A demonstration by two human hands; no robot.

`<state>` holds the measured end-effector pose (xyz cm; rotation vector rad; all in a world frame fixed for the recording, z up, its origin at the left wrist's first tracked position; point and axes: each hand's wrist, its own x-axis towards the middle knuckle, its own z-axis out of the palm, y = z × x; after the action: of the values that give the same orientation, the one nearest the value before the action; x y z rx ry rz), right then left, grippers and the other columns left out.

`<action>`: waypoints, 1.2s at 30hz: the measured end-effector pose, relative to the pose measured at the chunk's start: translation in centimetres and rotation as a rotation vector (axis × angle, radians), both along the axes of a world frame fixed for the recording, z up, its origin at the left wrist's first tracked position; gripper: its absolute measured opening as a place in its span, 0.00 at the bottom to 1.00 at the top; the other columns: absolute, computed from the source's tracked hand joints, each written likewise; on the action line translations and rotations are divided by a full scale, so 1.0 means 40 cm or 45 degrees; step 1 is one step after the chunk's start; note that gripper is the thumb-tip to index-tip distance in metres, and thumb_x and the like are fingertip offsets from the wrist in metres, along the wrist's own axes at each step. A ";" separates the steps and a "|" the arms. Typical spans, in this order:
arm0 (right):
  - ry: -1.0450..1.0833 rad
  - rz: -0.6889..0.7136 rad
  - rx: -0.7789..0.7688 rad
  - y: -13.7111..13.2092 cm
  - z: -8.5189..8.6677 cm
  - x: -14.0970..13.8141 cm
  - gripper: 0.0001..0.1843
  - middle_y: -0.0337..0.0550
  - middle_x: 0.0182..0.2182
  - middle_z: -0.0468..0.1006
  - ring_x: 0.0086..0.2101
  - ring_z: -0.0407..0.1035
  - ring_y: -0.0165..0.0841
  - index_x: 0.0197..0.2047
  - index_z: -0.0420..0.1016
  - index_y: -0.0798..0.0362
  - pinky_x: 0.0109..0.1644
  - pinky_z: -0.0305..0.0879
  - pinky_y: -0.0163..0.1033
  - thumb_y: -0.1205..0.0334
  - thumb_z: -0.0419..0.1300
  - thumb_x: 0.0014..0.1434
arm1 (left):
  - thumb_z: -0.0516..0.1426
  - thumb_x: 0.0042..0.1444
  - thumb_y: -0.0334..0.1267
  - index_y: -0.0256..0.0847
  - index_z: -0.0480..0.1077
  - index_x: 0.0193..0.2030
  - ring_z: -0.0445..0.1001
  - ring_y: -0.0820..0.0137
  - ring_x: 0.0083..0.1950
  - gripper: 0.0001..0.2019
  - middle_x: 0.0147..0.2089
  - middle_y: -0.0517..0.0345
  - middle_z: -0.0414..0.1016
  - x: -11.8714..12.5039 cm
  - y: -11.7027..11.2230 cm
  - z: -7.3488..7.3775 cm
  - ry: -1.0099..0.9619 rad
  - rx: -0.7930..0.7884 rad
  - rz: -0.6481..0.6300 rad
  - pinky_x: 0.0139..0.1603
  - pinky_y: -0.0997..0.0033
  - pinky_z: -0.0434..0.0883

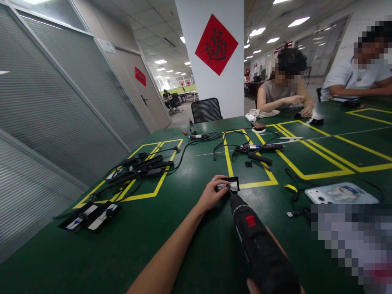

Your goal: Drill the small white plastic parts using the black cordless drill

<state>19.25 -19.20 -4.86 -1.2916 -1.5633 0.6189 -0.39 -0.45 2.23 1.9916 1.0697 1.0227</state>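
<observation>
My right hand (pixel 277 241) grips a black cordless drill (pixel 260 249) with a red switch on top; the tool's body hides most of that hand. Its bit points away from me and meets a small flat black piece with a white part (pixel 235 184) on the green table. My left hand (pixel 212 192) steadies this piece, fingers bent over its left side and close to the bit tip. Whether the bit sits in a screw is too small to tell.
Two black-and-white pieces (pixel 101 216) lie at left below tangled black cables (pixel 141 167). A pen-shaped electric screwdriver (pixel 260 147) rests beyond my hands, among yellow tape outlines. A phone (pixel 341 194) lies at right. Two people (pixel 284 87) sit across the table.
</observation>
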 end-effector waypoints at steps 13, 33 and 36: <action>-0.057 -0.028 -0.039 -0.008 0.034 -0.006 0.47 0.45 0.53 0.72 0.48 0.70 0.46 0.67 0.47 0.48 0.41 0.74 0.39 0.72 0.62 0.46 | 0.58 0.50 0.28 0.41 0.73 0.42 0.66 0.64 0.56 0.12 0.54 0.51 0.66 0.002 -0.001 -0.003 0.016 0.027 -0.016 0.59 0.61 0.61; -0.003 0.048 -0.029 -0.002 0.014 -0.001 0.50 0.47 0.56 0.68 0.52 0.67 0.43 0.67 0.43 0.49 0.48 0.71 0.38 0.77 0.61 0.46 | 0.57 0.51 0.27 0.42 0.70 0.47 0.66 0.65 0.56 0.16 0.52 0.52 0.66 0.004 -0.001 0.003 0.001 0.041 -0.041 0.60 0.61 0.60; -0.029 0.010 -0.032 -0.008 0.028 -0.008 0.48 0.46 0.55 0.69 0.51 0.68 0.44 0.67 0.45 0.48 0.48 0.71 0.39 0.76 0.61 0.46 | 0.57 0.51 0.27 0.42 0.70 0.47 0.66 0.65 0.55 0.16 0.52 0.51 0.66 0.006 -0.001 0.001 -0.011 0.045 -0.036 0.60 0.61 0.60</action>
<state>18.94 -19.53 -3.74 -1.3155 -1.5844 0.6330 -0.17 -0.50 2.28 2.0229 1.0222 1.0414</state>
